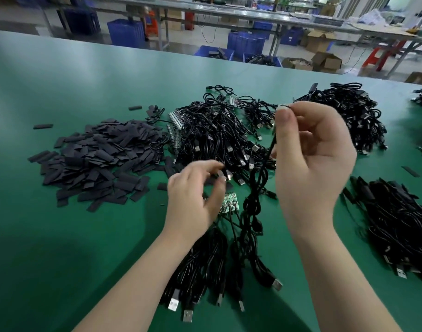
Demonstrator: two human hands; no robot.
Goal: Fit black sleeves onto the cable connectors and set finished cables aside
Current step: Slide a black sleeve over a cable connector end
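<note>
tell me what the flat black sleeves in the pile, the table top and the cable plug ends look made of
Flat black sleeves: thin matte plastic or rubber tubing, probably; they lie flattened and dull. Smooth green table top: likely a rubbery or vinyl mat, with a soft sheen. Silver rectangular cable plug ends: bright metal shells on black moulded plastic.

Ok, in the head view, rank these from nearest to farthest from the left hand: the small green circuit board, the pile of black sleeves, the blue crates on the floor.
From the left hand:
1. Green circuit board, right beside its fingers.
2. Pile of black sleeves, to its left on the table.
3. Blue crates, beyond the table's far edge.
</note>
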